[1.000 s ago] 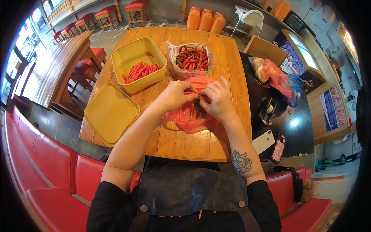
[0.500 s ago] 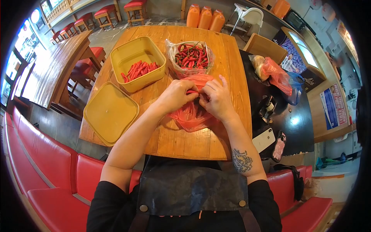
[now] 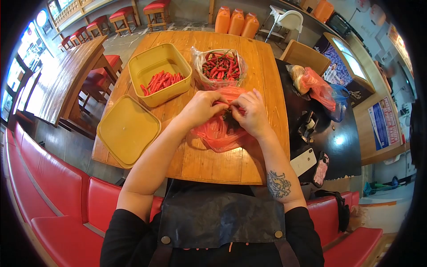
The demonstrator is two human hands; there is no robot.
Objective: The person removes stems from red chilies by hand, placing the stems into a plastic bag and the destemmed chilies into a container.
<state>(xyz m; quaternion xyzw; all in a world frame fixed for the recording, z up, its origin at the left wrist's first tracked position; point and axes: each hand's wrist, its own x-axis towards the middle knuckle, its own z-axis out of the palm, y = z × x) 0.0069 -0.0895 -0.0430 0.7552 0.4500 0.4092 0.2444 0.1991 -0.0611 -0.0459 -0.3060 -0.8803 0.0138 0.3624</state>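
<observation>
A person's left hand and right hand, each grip pinched on what appears to be a mostly hidden red chili, meet just above a red plastic bag on a wooden bench; a light, steady hold should prevent slipping. A yellow tub, lid and clear bag sit farther off; the loose red plastic underneath seems likeliest to snag fingers.
</observation>
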